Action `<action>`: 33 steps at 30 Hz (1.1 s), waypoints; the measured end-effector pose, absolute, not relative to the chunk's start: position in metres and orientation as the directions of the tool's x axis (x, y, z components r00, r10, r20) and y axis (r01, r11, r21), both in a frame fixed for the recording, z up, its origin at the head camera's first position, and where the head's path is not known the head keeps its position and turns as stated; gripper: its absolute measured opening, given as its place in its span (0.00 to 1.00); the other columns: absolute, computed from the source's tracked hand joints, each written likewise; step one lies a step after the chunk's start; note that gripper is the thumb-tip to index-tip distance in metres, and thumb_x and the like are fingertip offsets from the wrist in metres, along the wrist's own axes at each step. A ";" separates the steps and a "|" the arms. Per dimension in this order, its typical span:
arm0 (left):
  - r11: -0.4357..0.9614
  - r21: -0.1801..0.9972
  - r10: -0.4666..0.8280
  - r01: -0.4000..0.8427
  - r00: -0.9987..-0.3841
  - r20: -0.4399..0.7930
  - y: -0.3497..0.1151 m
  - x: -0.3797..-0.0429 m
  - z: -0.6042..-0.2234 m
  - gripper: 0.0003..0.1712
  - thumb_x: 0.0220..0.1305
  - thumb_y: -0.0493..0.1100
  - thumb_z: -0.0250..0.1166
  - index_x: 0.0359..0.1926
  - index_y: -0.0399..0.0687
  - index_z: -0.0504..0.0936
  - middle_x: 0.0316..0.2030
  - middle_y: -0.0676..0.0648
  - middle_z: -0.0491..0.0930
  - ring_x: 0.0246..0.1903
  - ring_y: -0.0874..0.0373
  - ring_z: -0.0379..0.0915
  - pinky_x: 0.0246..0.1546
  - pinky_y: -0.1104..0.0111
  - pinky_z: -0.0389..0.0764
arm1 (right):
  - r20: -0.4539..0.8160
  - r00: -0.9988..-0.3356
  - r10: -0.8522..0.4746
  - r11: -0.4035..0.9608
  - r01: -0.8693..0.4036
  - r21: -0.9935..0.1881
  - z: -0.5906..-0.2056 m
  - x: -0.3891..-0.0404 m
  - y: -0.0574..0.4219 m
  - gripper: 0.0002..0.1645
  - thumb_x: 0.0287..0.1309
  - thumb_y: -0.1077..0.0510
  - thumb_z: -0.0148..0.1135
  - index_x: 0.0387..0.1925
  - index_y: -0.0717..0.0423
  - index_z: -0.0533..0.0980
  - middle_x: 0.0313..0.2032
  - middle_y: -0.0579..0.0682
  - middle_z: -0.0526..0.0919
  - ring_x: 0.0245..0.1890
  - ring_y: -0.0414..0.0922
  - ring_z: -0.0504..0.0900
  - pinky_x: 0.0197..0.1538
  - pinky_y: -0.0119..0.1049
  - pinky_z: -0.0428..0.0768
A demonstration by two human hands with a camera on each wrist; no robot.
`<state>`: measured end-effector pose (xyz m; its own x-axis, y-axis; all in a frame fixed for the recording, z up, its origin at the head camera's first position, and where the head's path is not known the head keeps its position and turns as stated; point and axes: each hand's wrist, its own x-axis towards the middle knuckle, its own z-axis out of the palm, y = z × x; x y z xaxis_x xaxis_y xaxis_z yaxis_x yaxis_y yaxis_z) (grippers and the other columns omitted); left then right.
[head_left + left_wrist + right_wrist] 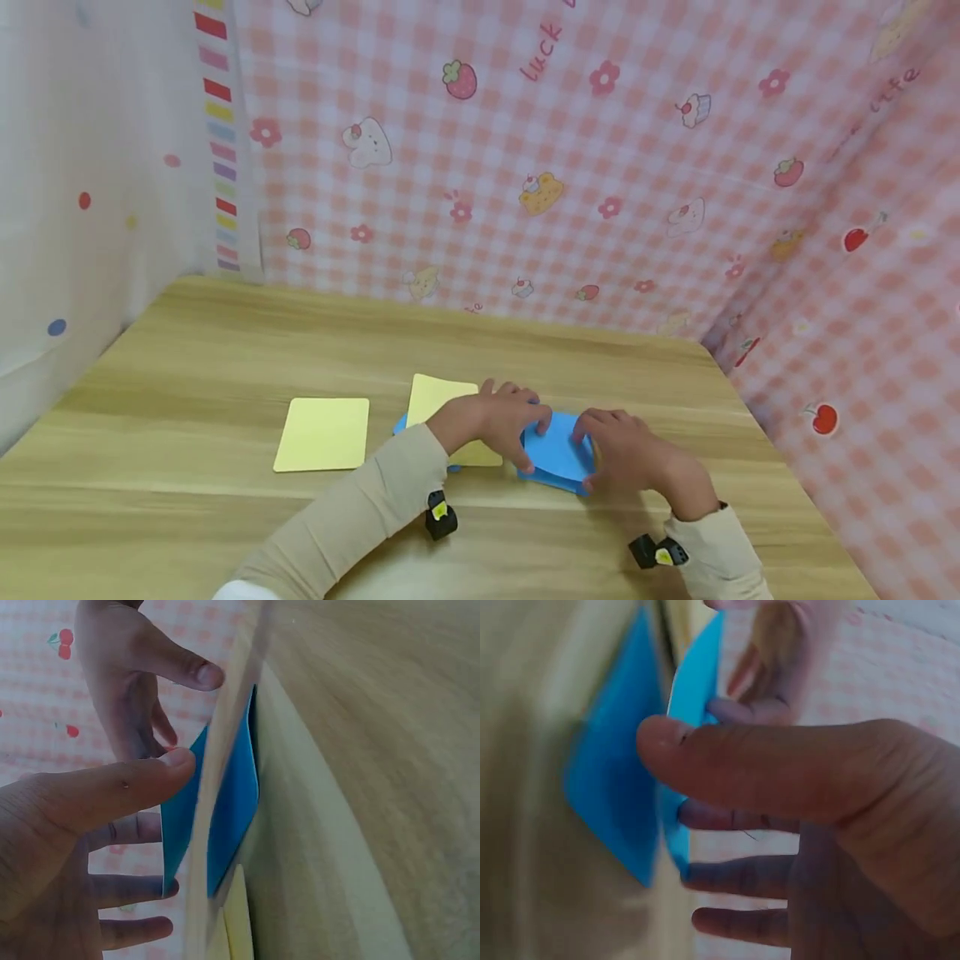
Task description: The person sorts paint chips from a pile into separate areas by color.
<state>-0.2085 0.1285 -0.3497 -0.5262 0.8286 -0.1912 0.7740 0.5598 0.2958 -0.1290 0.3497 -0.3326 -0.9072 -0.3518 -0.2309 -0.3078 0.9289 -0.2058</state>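
Note:
A blue card [558,440] with a bowed front edge is held just above a second blue card [619,765], which lies on the table. At its left side, my left hand [501,419] has the thumb and bent fingers on the edge. My right hand [626,452] grips the opposite side, thumb [727,761] on the near face and fingertips behind. Close by my left wrist, a yellow card [437,398] lies partly over something blue [401,425]; my hand and forearm hide part of it.
Another yellow card [322,434] with rounded corners lies flat on the wooden table [187,508], farther left. A pink checked cloth [480,167] hangs behind the table and along its right side. A white cloth [97,150] with coloured dots hangs at the left.

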 end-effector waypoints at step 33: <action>0.536 0.253 0.780 0.805 -0.587 0.217 0.043 -0.179 -0.253 0.32 0.57 0.61 0.75 0.57 0.59 0.71 0.78 0.46 0.49 0.77 0.40 0.40 0.72 0.37 0.41 | 0.153 -0.947 -0.282 0.958 -0.286 -0.002 -0.265 -0.084 0.330 0.34 0.52 0.55 0.78 0.55 0.55 0.69 0.69 0.70 0.59 0.66 0.73 0.58 0.60 0.74 0.54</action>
